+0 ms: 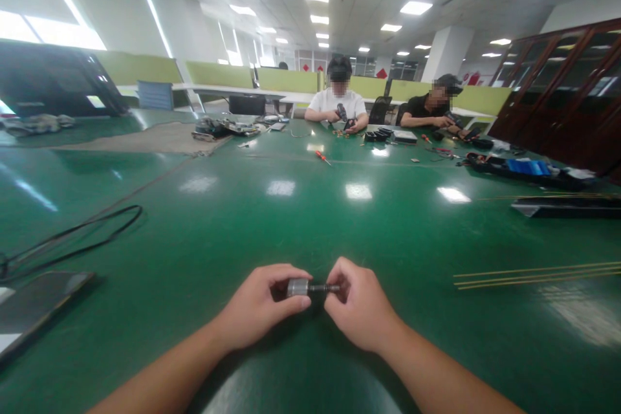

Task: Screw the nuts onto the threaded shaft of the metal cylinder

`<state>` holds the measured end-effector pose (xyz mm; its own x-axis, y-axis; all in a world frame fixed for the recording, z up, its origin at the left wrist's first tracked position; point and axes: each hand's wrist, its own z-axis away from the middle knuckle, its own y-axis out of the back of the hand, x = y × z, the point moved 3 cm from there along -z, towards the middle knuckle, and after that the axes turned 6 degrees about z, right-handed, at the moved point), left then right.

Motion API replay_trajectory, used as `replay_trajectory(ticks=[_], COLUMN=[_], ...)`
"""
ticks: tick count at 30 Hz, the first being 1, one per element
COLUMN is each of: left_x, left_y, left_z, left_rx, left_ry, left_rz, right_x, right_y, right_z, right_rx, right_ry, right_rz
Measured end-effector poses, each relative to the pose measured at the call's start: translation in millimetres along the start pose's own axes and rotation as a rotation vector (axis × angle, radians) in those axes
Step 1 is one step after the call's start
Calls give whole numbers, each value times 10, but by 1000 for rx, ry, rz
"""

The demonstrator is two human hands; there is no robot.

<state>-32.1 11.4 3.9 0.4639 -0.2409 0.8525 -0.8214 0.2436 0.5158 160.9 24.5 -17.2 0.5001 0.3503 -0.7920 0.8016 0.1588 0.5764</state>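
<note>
Above the green table near its front, my left hand (255, 307) is closed around a grey metal cylinder (297, 287), thumb below and fingers above. From the cylinder's right end a thin dark shaft (317, 288) sticks out sideways. My right hand (361, 310) pinches the far end of that shaft between thumb and fingertips. The shaft's tip is hidden in the right fingers, and I cannot make out the cylinder's exact kind.
Thin yellow rods (533, 275) lie to the right, with a dark metal channel (567, 207) behind them. A flat dark panel (43, 304) and a black cable (97, 223) are at left. An orange screwdriver (321, 157) lies farther back. Two people (337, 103) work across the table.
</note>
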Motion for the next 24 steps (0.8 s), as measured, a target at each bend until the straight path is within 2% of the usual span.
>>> replay_trajectory(ticks=[12, 18, 21, 24], left_x=[14, -15, -47, -89], left_y=[27, 38, 51, 71], left_z=[1, 2, 7, -1], left_rx=[43, 56, 65, 90], left_ry=[34, 68, 94, 118], left_rz=[17, 77, 159, 263], right_x=[75, 37, 38, 104], right_y=[15, 55, 105, 168], right_z=[-34, -24, -36, -72], right_rx=[76, 105, 154, 261], right_ry=[-26, -33, -49, -89], right_rz=[-18, -36, -61, -157])
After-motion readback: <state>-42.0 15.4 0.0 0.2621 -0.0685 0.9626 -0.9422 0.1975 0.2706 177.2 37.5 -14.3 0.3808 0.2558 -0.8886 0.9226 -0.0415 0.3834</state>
